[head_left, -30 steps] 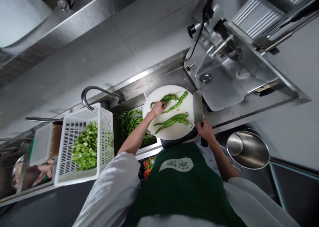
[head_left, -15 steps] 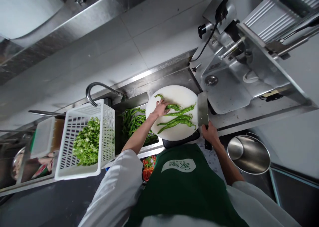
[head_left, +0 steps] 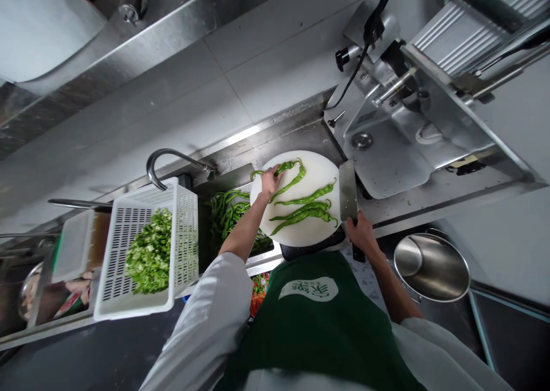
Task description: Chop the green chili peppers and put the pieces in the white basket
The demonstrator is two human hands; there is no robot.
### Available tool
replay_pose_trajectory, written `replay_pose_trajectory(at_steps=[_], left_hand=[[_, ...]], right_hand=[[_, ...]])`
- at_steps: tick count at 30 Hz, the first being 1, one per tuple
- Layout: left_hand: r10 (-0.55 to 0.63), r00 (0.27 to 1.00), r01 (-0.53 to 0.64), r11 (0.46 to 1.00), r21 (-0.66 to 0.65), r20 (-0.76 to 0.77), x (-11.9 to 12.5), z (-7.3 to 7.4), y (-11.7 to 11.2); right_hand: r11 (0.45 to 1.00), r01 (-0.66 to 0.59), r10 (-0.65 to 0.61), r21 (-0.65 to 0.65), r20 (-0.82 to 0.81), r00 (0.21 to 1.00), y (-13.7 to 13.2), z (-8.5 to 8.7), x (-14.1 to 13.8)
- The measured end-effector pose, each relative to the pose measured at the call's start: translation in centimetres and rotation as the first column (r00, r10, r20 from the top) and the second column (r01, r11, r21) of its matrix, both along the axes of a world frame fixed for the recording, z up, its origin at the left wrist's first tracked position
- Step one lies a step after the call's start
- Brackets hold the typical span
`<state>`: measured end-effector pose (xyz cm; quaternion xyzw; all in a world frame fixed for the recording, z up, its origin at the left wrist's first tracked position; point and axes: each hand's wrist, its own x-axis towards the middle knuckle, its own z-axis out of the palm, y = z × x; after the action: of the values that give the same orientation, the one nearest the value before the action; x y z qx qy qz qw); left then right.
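Note:
On the round white cutting board (head_left: 296, 235), several long green chili peppers (head_left: 315, 194) lie roughly side by side. My left hand (head_left: 270, 182) is closed around one green chili pepper (head_left: 285, 166) near the board's far left edge; both its ends stick out past the fingers. Just right of that hand another curved pepper (head_left: 296, 179) rests on the board. My right hand (head_left: 362, 232) grips the dark handle of a cleaver (head_left: 348, 192), whose broad blade lies along the board's right edge. More green peppers (head_left: 232, 212) fill the sink left of the board.
A white perforated basket (head_left: 174, 248) holding chopped greens (head_left: 150, 251) stands to the left, beneath a curved faucet (head_left: 172, 153). On the right are a metal slicing machine (head_left: 395, 145) and a steel pot (head_left: 447, 271). Red and green food shows below the sink edge.
My left hand has moved slightly up and left with a pepper. Another pepper now lies curved near the board's top. The cleaver stays at the right edge in my right hand.

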<state>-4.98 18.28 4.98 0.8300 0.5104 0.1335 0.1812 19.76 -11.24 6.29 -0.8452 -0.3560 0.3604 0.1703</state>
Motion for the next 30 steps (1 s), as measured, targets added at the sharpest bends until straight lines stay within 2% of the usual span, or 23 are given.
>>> replay_pose_trajectory(at_steps=[2,4,6,7,8,9,10,12,14,18,24,30], left_hand=[[0.023,0.999,-0.023,1.000,-0.006,-0.025,0.7,-0.6,-0.5],[-0.019,1.000,0.019,0.997,0.076,-0.002,1.5,-0.9,-2.4],[-0.201,0.979,0.197,0.974,0.113,0.025,2.2,-1.2,-5.6],[-0.320,0.947,0.317,0.944,0.091,0.024,2.4,-1.4,-7.6],[-0.456,0.890,0.455,0.889,0.058,0.012,2.5,-1.6,-9.5],[-0.545,0.839,0.544,0.838,0.037,-0.007,2.6,-1.8,-11.3],[-0.567,0.823,0.567,0.823,0.025,-0.021,2.7,-2.1,-13.0],[-0.534,0.845,0.534,0.845,0.016,-0.033,2.9,-2.5,-15.2],[-0.474,0.880,0.474,0.880,0.010,-0.020,3.3,-2.8,-16.1],[-0.484,0.875,0.484,0.874,-0.037,0.011,4.1,-2.9,-15.7],[-0.299,0.944,0.307,0.951,-0.038,0.139,3.3,-2.9,-15.6],[-0.264,0.944,0.277,0.960,-0.044,0.196,3.8,-2.4,-15.5]], right_hand=[[1.000,0.002,-0.002,0.000,-0.010,1.000,0.0,0.1,0.0],[1.000,0.001,-0.001,0.001,-0.022,1.000,-0.1,0.2,0.0],[1.000,0.000,0.000,-0.004,-0.039,0.999,-0.1,0.4,0.0],[1.000,0.001,-0.001,-0.010,-0.047,0.999,-0.1,0.5,0.0],[1.000,0.000,-0.001,-0.019,-0.053,0.999,0.0,0.6,0.1],[1.000,-0.002,0.000,-0.027,-0.054,0.999,0.0,0.7,0.1],[0.999,-0.007,0.006,-0.031,-0.051,0.999,0.1,0.8,0.2],[0.999,-0.024,0.023,-0.036,-0.030,0.999,0.2,0.9,0.3],[0.999,-0.041,0.041,-0.036,-0.004,0.999,0.3,0.8,0.4],[0.999,-0.045,0.046,-0.029,0.012,0.999,0.2,0.6,0.4],[0.998,-0.056,0.055,0.029,0.031,0.998,0.1,0.3,0.5],[0.995,-0.103,0.103,0.004,0.056,0.993,0.2,0.8,0.7]])
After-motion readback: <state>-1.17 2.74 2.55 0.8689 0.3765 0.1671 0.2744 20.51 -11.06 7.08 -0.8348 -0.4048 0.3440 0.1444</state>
